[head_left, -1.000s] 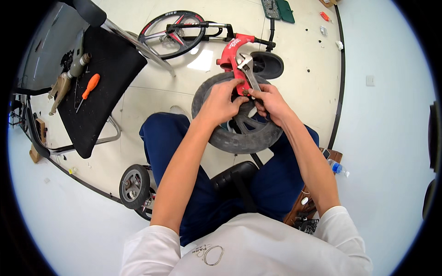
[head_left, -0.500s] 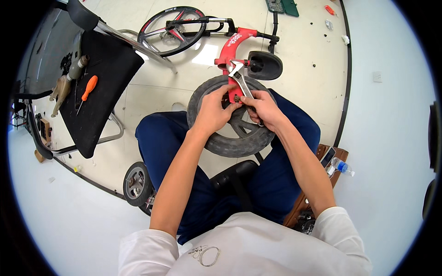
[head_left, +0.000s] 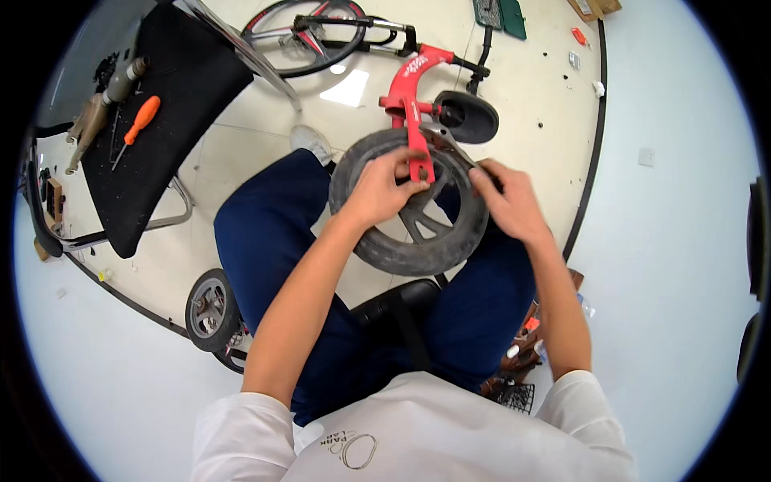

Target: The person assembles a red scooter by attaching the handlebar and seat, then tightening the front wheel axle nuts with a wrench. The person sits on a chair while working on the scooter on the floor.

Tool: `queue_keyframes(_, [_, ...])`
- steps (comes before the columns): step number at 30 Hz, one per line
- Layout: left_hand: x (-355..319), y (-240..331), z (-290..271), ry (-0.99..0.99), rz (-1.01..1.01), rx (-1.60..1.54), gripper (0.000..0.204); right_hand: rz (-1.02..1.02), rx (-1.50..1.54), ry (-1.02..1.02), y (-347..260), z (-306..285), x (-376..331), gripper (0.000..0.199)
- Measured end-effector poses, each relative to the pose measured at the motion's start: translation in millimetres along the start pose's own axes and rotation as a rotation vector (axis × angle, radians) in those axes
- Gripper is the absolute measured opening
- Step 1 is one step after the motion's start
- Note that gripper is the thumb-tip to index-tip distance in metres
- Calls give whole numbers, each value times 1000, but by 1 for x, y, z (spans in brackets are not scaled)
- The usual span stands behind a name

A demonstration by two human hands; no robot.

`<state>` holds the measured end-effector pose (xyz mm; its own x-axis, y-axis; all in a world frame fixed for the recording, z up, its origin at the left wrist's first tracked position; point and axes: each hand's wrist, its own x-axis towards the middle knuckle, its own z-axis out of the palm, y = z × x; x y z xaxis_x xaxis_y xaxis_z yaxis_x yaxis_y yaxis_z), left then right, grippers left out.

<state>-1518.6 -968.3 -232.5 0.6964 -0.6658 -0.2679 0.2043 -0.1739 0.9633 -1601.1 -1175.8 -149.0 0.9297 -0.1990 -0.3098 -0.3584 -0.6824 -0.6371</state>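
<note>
L hand [head_left: 377,191] grip closed on red fork leg [head_left: 418,153] at wheel hub | R hand [head_left: 510,201] fingers closed on grey tyre [head_left: 401,253] rim, far side | wheel rests on lap, w/ red balance bike frame [head_left: 422,68] above on floor | orange screwdriver [head_left: 138,124] on black tabletop [head_left: 161,145], well apart, left

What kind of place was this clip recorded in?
Probably a small bike repair or assembly room. Both hands work a wheel into a red frame over the lap, a spare wheel lies on the floor, and a screwdriver rests on a black tabletop.
</note>
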Motion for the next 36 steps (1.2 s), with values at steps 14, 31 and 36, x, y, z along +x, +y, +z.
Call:
queue_keyframes(14, [8, 16, -13, -43, -188, -53, 77, -205, -136, -126, 33, -16, 4, 33])
queue_keyframes(31, [2, 19, -3, 5, -464, -337, 67, -469, -115, -711, 64, -19, 126, 38])
queue_keyframes(36, [-1, 17, -1, 33, -416, -342, 68, -581, -276, -761, 52, -15, 158, 36])
